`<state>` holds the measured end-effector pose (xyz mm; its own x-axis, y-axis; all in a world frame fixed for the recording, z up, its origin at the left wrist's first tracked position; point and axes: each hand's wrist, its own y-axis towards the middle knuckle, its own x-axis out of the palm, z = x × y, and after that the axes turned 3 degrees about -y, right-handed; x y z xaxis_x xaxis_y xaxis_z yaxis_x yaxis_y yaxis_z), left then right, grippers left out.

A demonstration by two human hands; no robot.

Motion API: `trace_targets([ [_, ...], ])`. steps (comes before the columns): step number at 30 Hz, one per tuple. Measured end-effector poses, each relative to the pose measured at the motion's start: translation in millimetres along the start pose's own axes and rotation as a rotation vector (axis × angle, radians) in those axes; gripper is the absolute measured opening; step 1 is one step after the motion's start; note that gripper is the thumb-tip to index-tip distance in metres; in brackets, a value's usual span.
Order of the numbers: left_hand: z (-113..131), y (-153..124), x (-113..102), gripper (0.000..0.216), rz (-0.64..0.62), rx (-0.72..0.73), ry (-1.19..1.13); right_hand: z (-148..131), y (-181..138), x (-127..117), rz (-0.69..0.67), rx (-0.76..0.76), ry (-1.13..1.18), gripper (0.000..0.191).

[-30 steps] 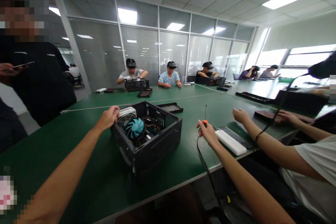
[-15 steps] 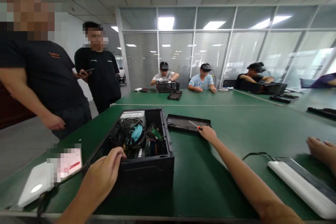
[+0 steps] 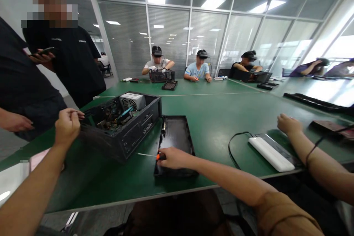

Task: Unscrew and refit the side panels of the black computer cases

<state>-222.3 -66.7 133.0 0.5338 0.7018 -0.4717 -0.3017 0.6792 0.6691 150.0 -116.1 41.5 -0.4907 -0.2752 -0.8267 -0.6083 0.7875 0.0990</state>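
Case panel (image 3: 177,136) now nearer on green table (image 3: 221,118).

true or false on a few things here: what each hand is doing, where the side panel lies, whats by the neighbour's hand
1. The right hand holds an orange-handled screwdriver. True.
2. The left hand rests flat on the green table. False: it grips the near edge of the open black computer case.
3. The flat black side panel lies on the table beside the case, under the right hand. True.
4. The long white power bank sits inside the case. False: it lies on the table, near another person's hand.
5. The case is closed. False: its side is open, a silver power supply showing.
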Motion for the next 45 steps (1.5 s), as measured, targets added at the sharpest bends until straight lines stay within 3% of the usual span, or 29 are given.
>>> trace_targets([
  [3, 3.2, 9.6, -3.6, 0.026, 0.065, 0.098, 0.075, -36.5, 4.8, 20.7, -0.292, -0.029, 0.389, 0.035],
  [5, 14.3, 2.6, -5.5, 0.028, 0.088, 0.093, 0.050, -43.7, 0.9, 19.7, -0.324, -0.033, 0.522, 0.036],
  [8, 46.3, -27.8, -0.8, 0.029, -0.044, 0.075, -0.084, -24.8, -11.8, -2.9, -0.071, -0.006, 0.408, 0.033],
  [10, 75.0, -53.4, 11.0, 0.027, -0.258, 0.144, -0.130, 2.6, -18.9, -22.9, 0.201, 0.019, 0.177, 0.026],
  [12, 103.2, -74.4, 31.6, 0.026, -0.432, 0.277, -0.138, 33.7, -22.1, -37.8, 0.363, 0.037, -0.023, 0.024],
  [16, 135.8, -89.7, 97.0, 0.027, -0.671, 0.410, -0.182, 78.6, -21.5, -40.3, 0.299, -0.026, -0.197, 0.031],
  [20, 136.8, -80.9, 169.8, 0.026, -0.795, 0.319, -0.137, 87.4, -19.0, -28.5, 0.266, -0.095, -0.190, 0.024],
  [22, 134.9, -72.4, 199.0, 0.027, -0.798, 0.297, -0.104, 84.9, -18.0, -25.7, 0.274, -0.121, -0.158, 0.019],
  [25, 133.3, -58.4, 232.8, 0.026, -0.734, 0.373, -0.021, 81.7, -18.2, -27.0, 0.287, -0.142, -0.095, 0.013],
  [28, 130.4, -48.5, 258.2, 0.025, -0.686, 0.481, 0.095, 83.9, -20.3, -36.0, 0.403, -0.051, -0.047, 0.021],
  [31, 125.3, -45.8, 276.7, 0.024, -0.673, 0.523, 0.147, 93.9, -19.7, -54.0, 0.520, 0.101, 0.009, 0.024],
  [35, 120.4, -47.4, 291.0, 0.026, -0.675, 0.555, 0.172, 116.1, -7.1, -83.7, 0.518, 0.199, -0.041, 0.016],
  [39, 118.8, -45.5, 298.3, 0.026, -0.691, 0.584, 0.203, 135.0, 14.7, -106.0, 0.481, 0.184, -0.154, 0.012],
  [45, 116.3, -39.3, 308.5, 0.024, -0.721, 0.629, 0.245, 149.2, 46.5, -124.8, 0.454, 0.089, -0.230, 0.020],
])
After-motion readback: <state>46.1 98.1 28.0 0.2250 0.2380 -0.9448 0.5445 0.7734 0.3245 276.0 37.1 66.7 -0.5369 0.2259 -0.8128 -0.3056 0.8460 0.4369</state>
